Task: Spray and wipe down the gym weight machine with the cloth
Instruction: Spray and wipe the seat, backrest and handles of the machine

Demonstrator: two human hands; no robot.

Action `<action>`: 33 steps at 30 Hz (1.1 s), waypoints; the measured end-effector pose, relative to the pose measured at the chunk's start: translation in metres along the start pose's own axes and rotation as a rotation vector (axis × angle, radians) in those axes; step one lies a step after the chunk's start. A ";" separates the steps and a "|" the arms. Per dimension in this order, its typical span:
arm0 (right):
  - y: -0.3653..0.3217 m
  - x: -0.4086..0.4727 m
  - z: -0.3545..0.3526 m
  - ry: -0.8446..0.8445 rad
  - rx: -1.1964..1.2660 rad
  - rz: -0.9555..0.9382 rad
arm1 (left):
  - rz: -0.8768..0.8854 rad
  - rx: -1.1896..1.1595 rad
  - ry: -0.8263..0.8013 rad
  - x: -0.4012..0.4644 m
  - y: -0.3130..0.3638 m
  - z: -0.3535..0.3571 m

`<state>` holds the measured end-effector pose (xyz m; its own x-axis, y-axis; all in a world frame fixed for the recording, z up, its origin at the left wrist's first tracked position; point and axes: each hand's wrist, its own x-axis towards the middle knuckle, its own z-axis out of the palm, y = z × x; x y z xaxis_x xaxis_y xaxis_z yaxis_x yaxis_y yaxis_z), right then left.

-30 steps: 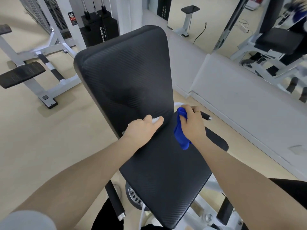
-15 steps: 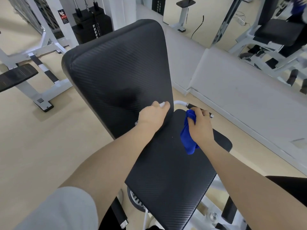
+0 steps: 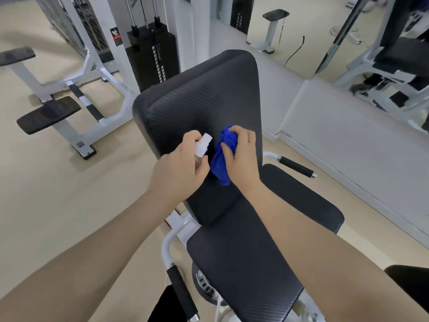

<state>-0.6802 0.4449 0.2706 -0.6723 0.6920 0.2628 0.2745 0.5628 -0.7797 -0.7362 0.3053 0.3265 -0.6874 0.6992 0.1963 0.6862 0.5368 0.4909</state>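
A person's left hand (image 3: 178, 168) curls its fingers around a small clear spray bottle with a white nozzle (image 3: 202, 145), aimed at the black textured vinyl backrest (image 3: 199, 98) of a white-framed gym weight machine. The right hand (image 3: 241, 156) grips a bunched blue cloth (image 3: 222, 159) just beside the bottle, near the backrest. Spraying seems underway; wiping the backrest and black padded seat (image 3: 243, 263) likely remains. The bottle's contents cannot be made out.

I see beige floor (image 3: 58, 194) carrying the weight machine (image 3: 243, 252); left of it, a white-framed bench (image 3: 50, 115); behind it, a weight stack (image 3: 151, 56).
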 end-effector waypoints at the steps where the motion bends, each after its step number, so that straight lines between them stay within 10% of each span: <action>1: -0.017 0.005 0.010 0.002 0.015 -0.064 | -0.009 -0.019 0.050 -0.001 -0.004 -0.008; 8: -0.076 0.012 0.045 -0.030 -0.099 -0.305 | -0.055 -0.060 0.132 0.002 -0.034 -0.042; 14: -0.061 0.092 0.013 0.269 -0.093 0.006 | 0.014 -0.015 0.209 0.015 -0.055 -0.041; 22: -0.073 0.024 0.048 -0.019 -0.213 -0.470 | 0.114 -0.021 0.170 0.032 -0.064 -0.043; 29: -0.071 0.089 0.026 0.313 -0.054 -0.030 | 0.121 -0.038 0.213 0.037 -0.070 -0.045; 33: -0.083 0.045 0.049 0.177 -0.099 -0.340 | 0.081 -0.058 0.292 0.044 -0.066 -0.046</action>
<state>-0.7668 0.4073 0.3194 -0.6099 0.5207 0.5974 0.1273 0.8084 -0.5747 -0.8224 0.2786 0.3416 -0.6763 0.5687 0.4682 0.7325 0.4516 0.5094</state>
